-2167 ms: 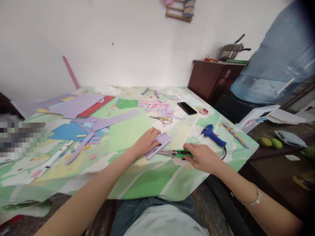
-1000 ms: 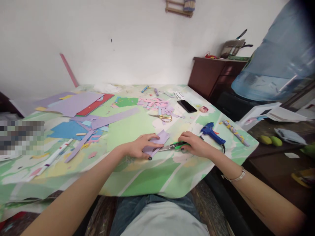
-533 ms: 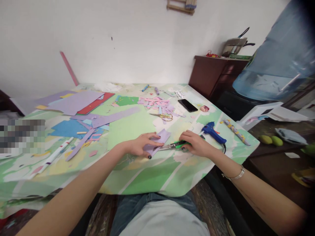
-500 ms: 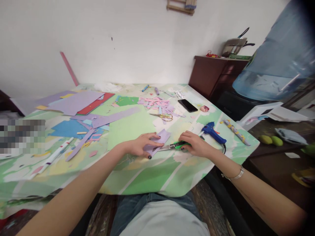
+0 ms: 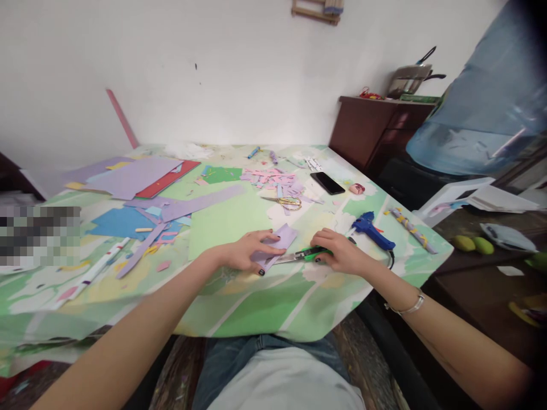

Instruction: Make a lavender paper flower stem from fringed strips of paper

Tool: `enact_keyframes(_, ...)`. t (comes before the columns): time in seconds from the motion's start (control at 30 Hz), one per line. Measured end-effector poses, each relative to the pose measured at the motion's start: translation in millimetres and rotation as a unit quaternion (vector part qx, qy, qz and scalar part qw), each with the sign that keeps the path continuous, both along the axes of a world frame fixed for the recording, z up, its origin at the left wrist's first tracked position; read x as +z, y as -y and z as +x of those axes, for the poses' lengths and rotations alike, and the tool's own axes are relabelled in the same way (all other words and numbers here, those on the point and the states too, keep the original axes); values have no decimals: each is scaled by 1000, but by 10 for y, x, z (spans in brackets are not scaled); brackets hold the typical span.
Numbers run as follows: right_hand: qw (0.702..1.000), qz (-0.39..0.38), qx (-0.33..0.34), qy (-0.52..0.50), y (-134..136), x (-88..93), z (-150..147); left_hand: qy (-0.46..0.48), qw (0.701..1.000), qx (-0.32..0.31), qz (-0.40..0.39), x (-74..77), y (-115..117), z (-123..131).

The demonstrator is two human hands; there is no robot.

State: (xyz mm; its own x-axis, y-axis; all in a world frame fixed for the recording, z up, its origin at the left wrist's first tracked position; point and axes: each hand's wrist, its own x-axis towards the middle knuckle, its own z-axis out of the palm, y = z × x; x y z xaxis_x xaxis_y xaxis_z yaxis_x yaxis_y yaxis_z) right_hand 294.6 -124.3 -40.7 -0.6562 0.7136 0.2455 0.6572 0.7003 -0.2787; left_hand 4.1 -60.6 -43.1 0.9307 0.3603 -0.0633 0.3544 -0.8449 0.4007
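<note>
A folded piece of purple paper (image 5: 285, 238) lies near the front of the table. My left hand (image 5: 243, 250) holds it down, thumb at the near side and fingers across the top. In my right hand (image 5: 335, 250) is a green utility knife (image 5: 314, 253), gripped around its handle. Its long blade points left and reaches to the paper's near right edge, under the fold as far as I can see. Part of the handle is hidden by my fingers. Under and behind my left hand is a light green sheet (image 5: 222, 219).
Gold-handled scissors (image 5: 288, 201), pink paper scraps (image 5: 271, 179) and a phone (image 5: 327, 183) lie beyond my hands. A blue glue gun (image 5: 373, 230) and a wrapped purple stick (image 5: 412, 229) are at right. Purple sheets (image 5: 132, 176) and white markers (image 5: 100, 270) lie left.
The view has shifted very slightly. Both hands, the knife and the purple paper stay nearly in the same place.
</note>
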Motion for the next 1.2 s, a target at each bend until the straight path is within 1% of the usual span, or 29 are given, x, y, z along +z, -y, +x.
enact_keyframes(0.23, 1000, 4, 0, 7, 37, 18, -76, -11, 1000, -6, -1, -9, -19, -10)
enact_keyframes(0.43, 1000, 2, -7, 9, 67, -1, -21, -22, 1000, -6, 6, 7, -7, -16)
enact_keyframes(0.63, 1000, 4, -11, 8, 64, 6, -55, -39, 999, 18, -15, 55, 23, 13)
enact_keyframes(0.9, 1000, 6, -3, 15, 77, 10, -139, -35, 999, 22, 3, 24, 28, 22)
enact_keyframes(1.2, 1000, 12, 6, 16, 111, 46, -50, -40, 999, 31, 0, 39, 51, 26)
